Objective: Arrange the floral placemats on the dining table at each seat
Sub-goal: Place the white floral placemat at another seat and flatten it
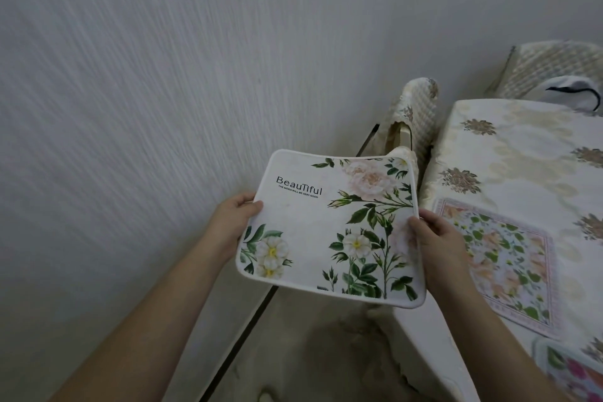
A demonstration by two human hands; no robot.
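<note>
Beside the bench (522,147), held in the air over the floor, a white floral placemat (329,228) printed "Beautiful" is gripped at both short edges. Left hand (233,222) pinches the left edge, thumb on top; right hand (437,248) pinches the right edge likewise. A second floral placemat (502,258) lies flat on the bench's patterned cloth, near its edge. A third, pink-flowered placemat (574,372) lies at the lower right, partly out of view. A covered chair (414,117) stands beside the bench.

The white flowered cloth placemat (329,232) looks soft and matt; the grey wall (163,75) looks rough and streaky.
</note>
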